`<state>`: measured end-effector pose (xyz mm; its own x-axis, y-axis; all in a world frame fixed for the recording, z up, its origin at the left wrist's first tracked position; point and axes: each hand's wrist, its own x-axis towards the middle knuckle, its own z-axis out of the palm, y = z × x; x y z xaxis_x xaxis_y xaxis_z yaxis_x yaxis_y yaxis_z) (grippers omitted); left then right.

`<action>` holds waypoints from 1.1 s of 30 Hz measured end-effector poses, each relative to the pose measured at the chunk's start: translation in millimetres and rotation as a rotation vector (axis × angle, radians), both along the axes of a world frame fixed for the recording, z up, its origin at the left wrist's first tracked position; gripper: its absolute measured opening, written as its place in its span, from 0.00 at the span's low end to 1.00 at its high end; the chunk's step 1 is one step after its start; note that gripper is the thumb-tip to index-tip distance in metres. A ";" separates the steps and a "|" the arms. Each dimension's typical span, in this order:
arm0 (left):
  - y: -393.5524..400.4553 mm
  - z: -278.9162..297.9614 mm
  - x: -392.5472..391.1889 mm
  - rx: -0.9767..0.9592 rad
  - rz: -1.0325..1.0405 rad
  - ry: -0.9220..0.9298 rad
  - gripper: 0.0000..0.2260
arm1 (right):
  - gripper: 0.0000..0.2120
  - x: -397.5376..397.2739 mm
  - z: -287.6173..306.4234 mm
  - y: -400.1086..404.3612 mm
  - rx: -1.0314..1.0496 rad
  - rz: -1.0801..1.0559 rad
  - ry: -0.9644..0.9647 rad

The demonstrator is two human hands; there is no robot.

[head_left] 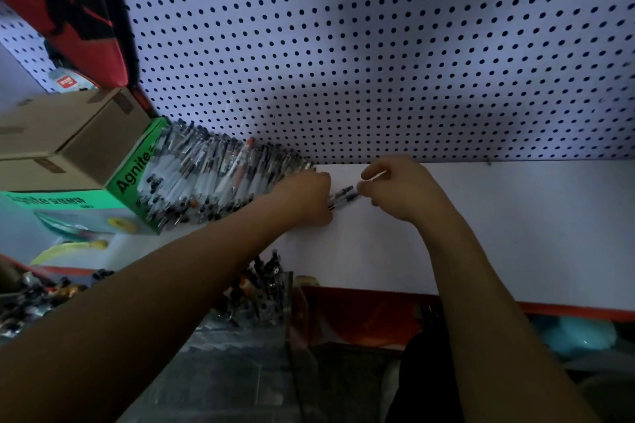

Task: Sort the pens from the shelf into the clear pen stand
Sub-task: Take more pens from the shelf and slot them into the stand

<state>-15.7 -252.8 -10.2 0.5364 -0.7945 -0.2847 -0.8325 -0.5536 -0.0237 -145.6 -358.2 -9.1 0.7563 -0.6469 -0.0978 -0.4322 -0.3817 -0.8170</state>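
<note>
White shelf (481,233) under a perforated pegboard (378,45). Pen pile (213,175) heaped at the shelf's left against a green box (132,175). Left hand (305,196) and right hand (402,189) both grip a small bundle of pens (343,197) between them. Clear pen stand (264,292) sits below the shelf edge, pens in it.

- Two hands: left hand (307,197), right hand (400,189).
- One big heap of pens (213,175), too many to count.
- A few pens (343,197) between the hands, number unclear.
- One cardboard box (62,137).
- One green box (134,172).
</note>
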 end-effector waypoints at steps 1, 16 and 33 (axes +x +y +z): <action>-0.4 -0.3 0.3 0.006 -0.014 0.022 0.19 | 0.10 -1.1 -0.3 -1.4 0.005 -0.010 -0.006; -2.9 -2.2 1.0 -0.127 -0.067 0.023 0.05 | 0.11 -7.8 -1.2 -8.6 0.065 -0.143 -0.088; 35.2 33.9 16.6 -0.544 0.099 0.812 0.05 | 0.09 3.5 6.4 6.0 0.371 -0.066 -0.329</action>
<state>1.0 -217.6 23.6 0.4104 -0.8886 -0.2048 -0.4325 -0.3874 0.8141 -142.1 -352.1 -2.6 0.7446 -0.6609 -0.0934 -0.1417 -0.0198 -0.9897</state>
